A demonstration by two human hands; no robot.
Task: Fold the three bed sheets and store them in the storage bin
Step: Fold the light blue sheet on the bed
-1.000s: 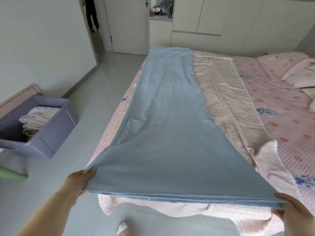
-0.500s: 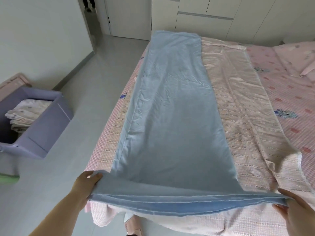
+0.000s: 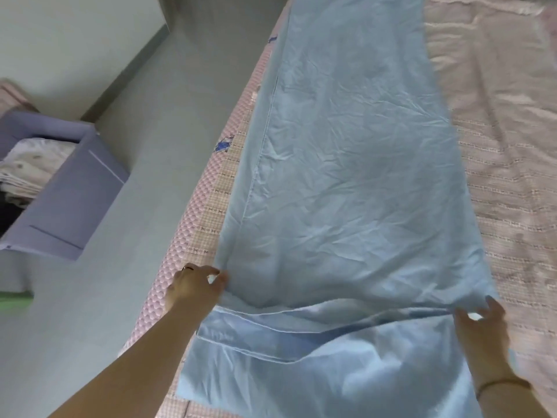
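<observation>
Two hands grip the blue sheet (image 3: pixel 346 176) at once. The left hand (image 3: pixel 197 286) pinches the sheet's left edge between thumb and curled fingertips, at about eight o'clock in the view, and a ring (image 3: pixel 189 268) shows on one finger. The right hand (image 3: pixel 482 322) pinches the right edge at about four o'clock, thumb on one side of the cloth and fingers on the other; a thin band (image 3: pixel 506 384) circles that wrist. Between the two pinches a crease runs across the sheet. From that crease the long panel lies flat and lightly wrinkled towards twelve o'clock, while the near end falls loosely towards six o'clock, bunched between the forearms, with a hemmed layer showing at its left.

Under the blue sheet, and spreading out to its right from one to four o'clock, lies a pink woven sheet (image 3: pixel 497 176), rumpled in low ridges. Both rest on the bed (image 3: pixel 177 254), whose pink quilted side shows as a strip along the blue sheet's left edge.

Well apart at nine o'clock, the purple storage bin (image 3: pixel 69 200) stands on the grey floor (image 3: pixel 150 131) near the pale wall (image 3: pixel 60 40). It stands open, and a folded patterned sheet (image 3: pixel 33 164) lies inside it. Something green (image 3: pixel 13 297) shows at the left edge of the view, just below the bin.
</observation>
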